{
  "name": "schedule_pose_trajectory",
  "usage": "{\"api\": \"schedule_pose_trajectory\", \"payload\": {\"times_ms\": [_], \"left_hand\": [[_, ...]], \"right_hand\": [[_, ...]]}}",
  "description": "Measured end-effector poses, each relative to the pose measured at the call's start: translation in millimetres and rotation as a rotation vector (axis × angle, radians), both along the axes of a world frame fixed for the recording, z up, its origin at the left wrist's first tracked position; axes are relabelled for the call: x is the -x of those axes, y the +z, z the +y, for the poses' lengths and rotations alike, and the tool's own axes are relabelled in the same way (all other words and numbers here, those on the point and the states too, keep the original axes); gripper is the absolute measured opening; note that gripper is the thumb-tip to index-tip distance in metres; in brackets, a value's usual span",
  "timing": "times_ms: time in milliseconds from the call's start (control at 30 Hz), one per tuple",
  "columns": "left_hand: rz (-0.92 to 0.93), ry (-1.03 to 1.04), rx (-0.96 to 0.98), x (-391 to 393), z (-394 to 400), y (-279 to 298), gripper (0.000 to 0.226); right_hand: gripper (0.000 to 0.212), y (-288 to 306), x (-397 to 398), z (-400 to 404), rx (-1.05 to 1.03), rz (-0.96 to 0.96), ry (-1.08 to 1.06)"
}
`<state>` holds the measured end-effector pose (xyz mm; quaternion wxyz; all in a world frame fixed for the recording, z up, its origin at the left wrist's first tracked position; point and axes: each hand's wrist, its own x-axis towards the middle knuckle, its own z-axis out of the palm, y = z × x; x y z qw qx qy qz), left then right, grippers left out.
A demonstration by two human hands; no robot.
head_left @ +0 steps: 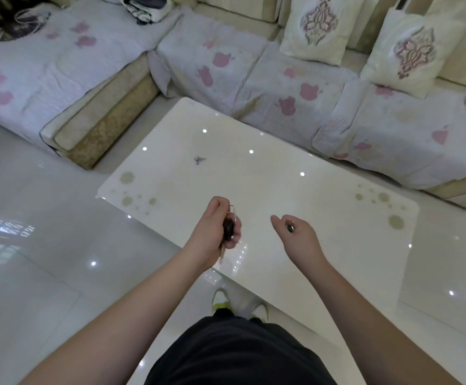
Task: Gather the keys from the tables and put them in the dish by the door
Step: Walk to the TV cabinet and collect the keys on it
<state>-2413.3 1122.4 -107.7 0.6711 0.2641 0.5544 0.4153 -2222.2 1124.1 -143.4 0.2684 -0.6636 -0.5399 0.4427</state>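
My left hand [215, 229] is closed around a bunch of keys with a black fob [229, 228]; a metal ring sticks out above the fingers and key blades hang below. My right hand [295, 232] pinches a small key with a dark head [290, 227]. Both hands hover over the near edge of the glossy white coffee table [254, 190]. One more small key on a ring [198, 159] lies on the table top, farther away and left of centre. No dish or door shows in this view.
An L-shaped sofa [109, 120] with pale quilted covers wraps the table's far and left sides, with two embroidered cushions [315, 26] at the back right. Shiny tiled floor [31, 245] spreads to the left. My feet stand at the table's near edge.
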Motion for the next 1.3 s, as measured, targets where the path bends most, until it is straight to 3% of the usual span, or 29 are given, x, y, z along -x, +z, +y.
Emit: {"api": "schedule_pose_trajectory", "payload": {"times_ms": [133, 267, 333, 433, 567, 767, 933, 1300], "left_hand": [[0.049, -0.012, 0.195, -6.5, 1.5, -1.9, 0.018], [0.101, -0.04, 0.173, -2.2, -8.0, -1.0, 0.024], [0.138, -0.065, 0.095, 5.7, -15.0, -1.4, 0.02], [0.204, -0.119, 0.027, 19.6, -26.6, -0.1, 0.03], [0.286, -0.109, 0.076, 46.4, -43.4, 2.0, 0.048], [0.318, 0.087, 0.016, 103.2, -67.9, 3.4, 0.022], [0.346, 0.227, 0.011, 159.4, -76.0, -3.5, 0.027], [0.448, 0.048, -0.062, 329.3, -60.5, 6.8, 0.019]], "right_hand": [[0.047, 12.9, -0.1, 4.0, 0.088, 0.1, 0.015], [0.03, 19.5, 5.0, 10.8, 0.365, 0.531, -0.092], [0.025, 19.3, 9.5, 13.3, 0.417, 0.586, -0.085], [0.024, 18.7, 19.1, 15.7, 0.435, 0.59, -0.064], [0.023, 20.4, 41.1, 17.7, 0.456, 0.561, -0.01], [0.021, 21.1, 101.7, 16.6, 0.457, 0.481, 0.106], [0.021, 19.2, 170.0, 16.2, 0.427, 0.385, 0.176], [0.036, 11.9, 313.0, 19.5, 0.358, 0.23, 0.162]]}}
